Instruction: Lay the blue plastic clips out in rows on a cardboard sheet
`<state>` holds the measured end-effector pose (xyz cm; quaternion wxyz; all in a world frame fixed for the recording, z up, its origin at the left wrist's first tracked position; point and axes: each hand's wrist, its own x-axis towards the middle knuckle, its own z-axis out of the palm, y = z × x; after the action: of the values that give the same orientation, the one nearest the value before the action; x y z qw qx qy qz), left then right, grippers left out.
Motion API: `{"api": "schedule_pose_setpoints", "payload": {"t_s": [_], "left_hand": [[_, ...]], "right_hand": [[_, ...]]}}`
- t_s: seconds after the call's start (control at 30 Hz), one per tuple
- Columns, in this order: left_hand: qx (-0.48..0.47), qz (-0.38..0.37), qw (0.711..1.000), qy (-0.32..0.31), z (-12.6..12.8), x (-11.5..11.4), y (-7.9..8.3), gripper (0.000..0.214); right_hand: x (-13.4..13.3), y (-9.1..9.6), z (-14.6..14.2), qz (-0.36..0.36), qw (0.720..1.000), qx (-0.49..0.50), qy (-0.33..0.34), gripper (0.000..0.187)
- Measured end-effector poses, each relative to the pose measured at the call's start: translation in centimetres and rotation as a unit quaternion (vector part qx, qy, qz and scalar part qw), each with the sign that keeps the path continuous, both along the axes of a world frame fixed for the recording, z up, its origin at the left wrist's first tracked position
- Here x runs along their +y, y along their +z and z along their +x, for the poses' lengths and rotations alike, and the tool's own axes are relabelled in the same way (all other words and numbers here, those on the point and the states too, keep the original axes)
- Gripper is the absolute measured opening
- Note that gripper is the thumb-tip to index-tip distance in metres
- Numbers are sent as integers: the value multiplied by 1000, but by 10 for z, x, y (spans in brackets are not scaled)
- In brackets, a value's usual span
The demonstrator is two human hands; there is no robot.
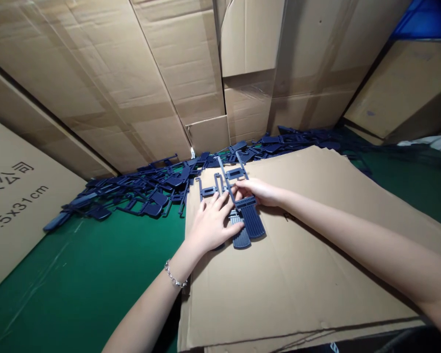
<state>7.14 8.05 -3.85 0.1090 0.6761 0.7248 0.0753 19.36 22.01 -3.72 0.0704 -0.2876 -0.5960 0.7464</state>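
A set of dark blue plastic moulded parts [242,215] lies on a flat sheet of cardboard [297,274]; it has ribbed paddle-shaped ends and thin frame pieces. My left hand [211,223] rests on the parts from the left, fingers stretched over the frame and thumb pressing the ribbed end. My right hand [259,190] comes from the right, its fingers pinched on the frame near the middle. A bracelet [174,278] sits on my left wrist.
A long heap of several more dark blue plastic parts [150,189] lies on the green table [77,274] behind the sheet. Cardboard boxes [132,73] wall in the back and left. A printed box [18,206] stands at the left.
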Motion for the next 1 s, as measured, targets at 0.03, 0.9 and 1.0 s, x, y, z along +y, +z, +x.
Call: {"api": "schedule_pose_setpoints", "payload": {"t_s": [0.03, 0.9, 1.0], "left_hand": [[3, 4, 1000, 7, 0, 0, -1, 66], [-9, 18, 999, 36, -2, -1, -2, 73], [-8, 24, 999, 36, -3, -1, -3, 72]], "right_hand": [[0, 1, 1, 4, 1000, 0, -19, 30], [-42, -9, 63, 645, 705, -274, 107, 61], [-42, -8, 61, 648, 708, -258, 113, 63]]}}
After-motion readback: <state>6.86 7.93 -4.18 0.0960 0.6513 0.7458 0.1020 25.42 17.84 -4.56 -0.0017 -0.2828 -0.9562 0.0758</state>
